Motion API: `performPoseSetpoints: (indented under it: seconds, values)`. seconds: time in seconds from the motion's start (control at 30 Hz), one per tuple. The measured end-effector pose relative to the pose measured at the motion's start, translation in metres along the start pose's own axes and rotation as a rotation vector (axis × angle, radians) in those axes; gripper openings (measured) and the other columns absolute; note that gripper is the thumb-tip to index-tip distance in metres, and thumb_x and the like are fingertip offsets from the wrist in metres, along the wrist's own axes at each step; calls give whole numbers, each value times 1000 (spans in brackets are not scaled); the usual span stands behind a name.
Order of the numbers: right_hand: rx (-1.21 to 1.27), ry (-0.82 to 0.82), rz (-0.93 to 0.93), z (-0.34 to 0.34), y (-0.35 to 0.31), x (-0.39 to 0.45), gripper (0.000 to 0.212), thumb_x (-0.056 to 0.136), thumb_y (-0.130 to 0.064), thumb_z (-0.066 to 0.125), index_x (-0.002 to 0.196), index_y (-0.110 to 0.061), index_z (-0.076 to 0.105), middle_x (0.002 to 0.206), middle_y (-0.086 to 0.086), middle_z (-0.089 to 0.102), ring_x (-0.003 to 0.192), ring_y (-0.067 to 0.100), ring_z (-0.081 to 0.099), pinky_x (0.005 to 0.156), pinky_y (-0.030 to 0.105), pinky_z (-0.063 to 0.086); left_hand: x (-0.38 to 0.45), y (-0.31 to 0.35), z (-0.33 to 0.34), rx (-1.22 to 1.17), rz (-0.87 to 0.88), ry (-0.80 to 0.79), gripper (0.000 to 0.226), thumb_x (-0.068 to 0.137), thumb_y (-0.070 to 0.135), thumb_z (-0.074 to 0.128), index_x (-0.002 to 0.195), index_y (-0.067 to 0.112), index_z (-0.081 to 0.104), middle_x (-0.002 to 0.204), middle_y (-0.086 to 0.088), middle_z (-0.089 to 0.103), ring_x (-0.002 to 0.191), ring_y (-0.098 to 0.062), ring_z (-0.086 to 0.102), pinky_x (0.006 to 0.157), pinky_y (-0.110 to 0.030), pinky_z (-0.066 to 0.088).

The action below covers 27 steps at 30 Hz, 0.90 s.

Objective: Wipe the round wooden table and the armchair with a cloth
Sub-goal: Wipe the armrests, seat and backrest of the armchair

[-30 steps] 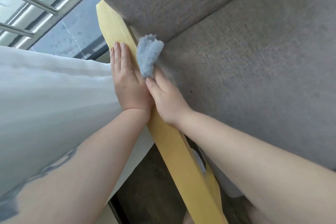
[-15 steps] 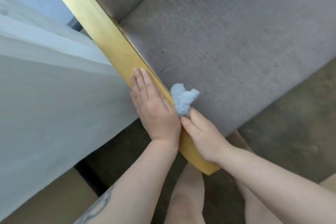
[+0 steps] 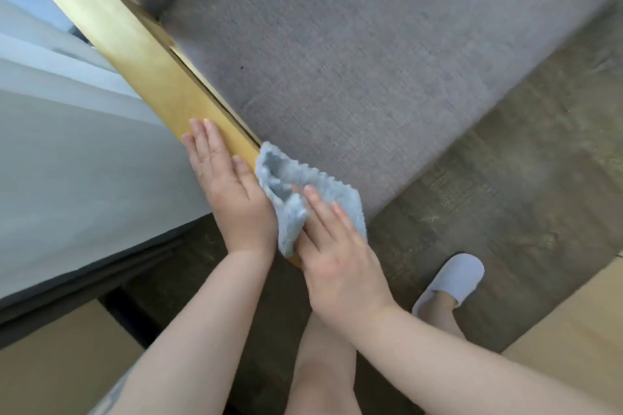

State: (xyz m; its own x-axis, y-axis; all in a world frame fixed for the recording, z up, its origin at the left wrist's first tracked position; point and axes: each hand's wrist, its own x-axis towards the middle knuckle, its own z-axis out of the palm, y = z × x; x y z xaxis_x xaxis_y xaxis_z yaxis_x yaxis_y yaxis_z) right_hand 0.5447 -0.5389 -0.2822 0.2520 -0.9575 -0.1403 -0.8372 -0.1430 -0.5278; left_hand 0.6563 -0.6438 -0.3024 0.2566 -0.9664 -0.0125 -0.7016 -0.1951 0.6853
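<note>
While the wooden armrest's (image 3: 141, 61) front end is hiding under the fluffy blue cloth (image 3: 286, 192), the right hand (image 3: 340, 259) is pressing that cloth down with straight fingers; the left hand (image 3: 232, 195) is lying flat on the smooth wood beside it, against the grey woven seat cushion (image 3: 371, 77).

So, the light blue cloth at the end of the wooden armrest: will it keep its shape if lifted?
Probably not. The cloth is bunched and folded under the right hand, so it looks floppy. Its fluffy pile suggests it is light and grips the armrest rather than slides.
</note>
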Motion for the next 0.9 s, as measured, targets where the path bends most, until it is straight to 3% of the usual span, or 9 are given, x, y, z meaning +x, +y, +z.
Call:
performPoseSetpoints:
  seconds: [0.1, 0.23, 0.43, 0.5, 0.57, 0.7, 0.77, 0.83, 0.9]
  values:
    - [-64, -77, -218, -7, 16, -48, 41, 90, -15, 44, 130, -14, 51, 150, 2, 41, 145, 17, 23, 120, 35, 14, -18, 14, -2, 19, -42, -60, 55, 97, 12, 30, 151, 8, 19, 160, -6, 9, 148, -19, 0, 118, -24, 0]
    - [-20, 5, -347, -1, 30, -27, 30, 91, -16, 52, 118, -12, 65, 139, 4, 54, 139, 20, 36, 119, 36, 19, -34, 26, 0, 46, -86, -98, 58, 95, 16, 31, 151, 8, 16, 160, -7, 6, 148, -20, -3, 117, -24, -2]
    - [128, -12, -488, -13, 95, -27, 37, 97, 1, 40, 130, -2, 57, 143, 14, 48, 136, 28, 42, 107, 44, 39, -43, 56, 10, 208, -208, -144, 61, 98, 18, 35, 152, 8, 8, 161, -7, -2, 147, -20, -7, 118, -33, -3]
    - [74, -52, -360, -38, 142, -3, 46, 94, -6, 33, 134, -1, 53, 143, 17, 47, 132, 32, 46, 100, 47, 47, -61, 79, 27, 233, -199, -172, 61, 99, 16, 36, 152, 10, 8, 161, -4, -3, 147, -17, -8, 118, -32, -4]
    - [23, 126, -194, -83, 181, 29, 53, 88, -15, 30, 136, -3, 52, 143, 18, 47, 130, 33, 48, 102, 44, 45, -73, 95, 45, 180, -175, -170, 59, 100, 15, 35, 153, 12, 9, 161, -1, -2, 147, -13, -7, 118, -31, -4]
    - [-71, 423, -98, -128, 202, 78, 48, 89, -2, 41, 136, -5, 53, 143, 11, 49, 136, 28, 42, 115, 26, 25, -79, 96, 71, 61, -264, -118, 55, 101, 11, 30, 152, 13, 11, 161, 1, 1, 147, -12, -4, 120, -31, -1]
    - [-135, 273, -123, -96, 190, 78, 43, 88, -10, 44, 129, -10, 58, 146, 10, 46, 140, 34, 33, 118, 44, 20, -72, 87, 85, -6, -362, -106, 52, 102, 12, 27, 152, 13, 12, 161, 1, 2, 147, -12, -3, 118, -27, -1]
    - [-245, -27, -192, -43, 176, 58, 43, 88, -18, 51, 130, -22, 58, 154, 7, 34, 144, 39, 19, 115, 59, 9, -61, 73, 102, -38, -468, -84, 50, 103, 16, 25, 152, 12, 14, 161, -1, 4, 147, -13, -1, 116, -25, -2]
    - [-297, -137, -408, -3, 170, 32, 51, 79, -15, 63, 129, -24, 60, 150, 10, 41, 141, 43, 26, 111, 64, 12, -50, 60, 117, -8, -522, -73, 51, 103, 18, 26, 152, 11, 15, 161, -4, 4, 148, -16, 0, 116, -26, -1]
